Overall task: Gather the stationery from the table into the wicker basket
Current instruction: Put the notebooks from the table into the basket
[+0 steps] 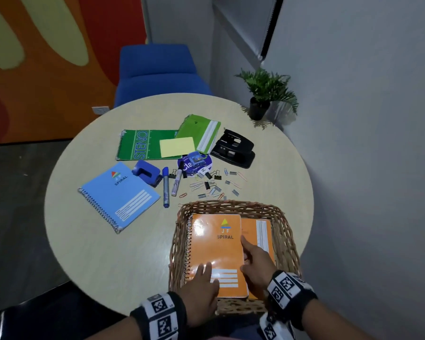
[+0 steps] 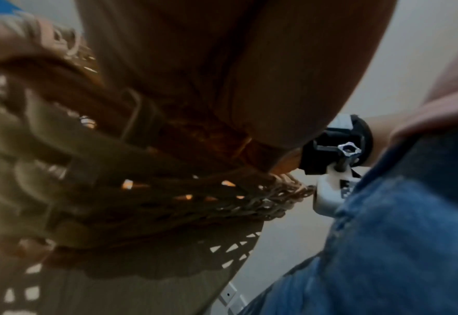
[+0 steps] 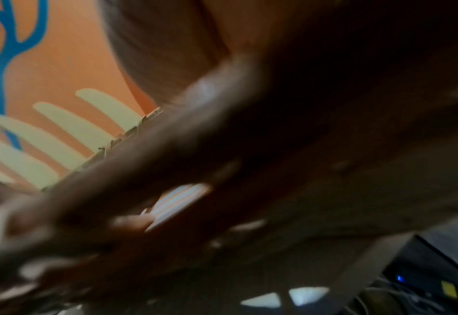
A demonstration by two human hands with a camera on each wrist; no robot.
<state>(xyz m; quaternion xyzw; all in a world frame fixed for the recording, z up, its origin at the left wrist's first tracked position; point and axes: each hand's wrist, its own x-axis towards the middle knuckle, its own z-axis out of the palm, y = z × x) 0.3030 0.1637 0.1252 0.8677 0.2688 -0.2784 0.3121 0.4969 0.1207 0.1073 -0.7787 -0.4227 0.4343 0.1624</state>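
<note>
The wicker basket (image 1: 231,204) stands at the table's near right edge. An orange spiral notebook (image 1: 216,246) lies in it on top of a second orange notebook (image 1: 254,228). My left hand (image 1: 204,273) rests flat on the top notebook's near left corner, fingers straight. My right hand (image 1: 243,252) holds that notebook's right edge, with the thumb on the cover and the index finger along the edge; its other fingers are hidden. The left wrist view shows the basket's weave (image 2: 168,191) from close by. The right wrist view is blurred.
On the table beyond the basket lie a blue spiral notebook (image 1: 123,195), a green steno pad (image 1: 142,144), a light green notebook (image 1: 201,133), a yellow sticky pad (image 1: 177,147), a black hole punch (image 1: 233,148), a blue punch (image 1: 146,174), markers (image 1: 166,190) and several clips (image 1: 214,185). A potted plant (image 1: 263,99) stands at the far right.
</note>
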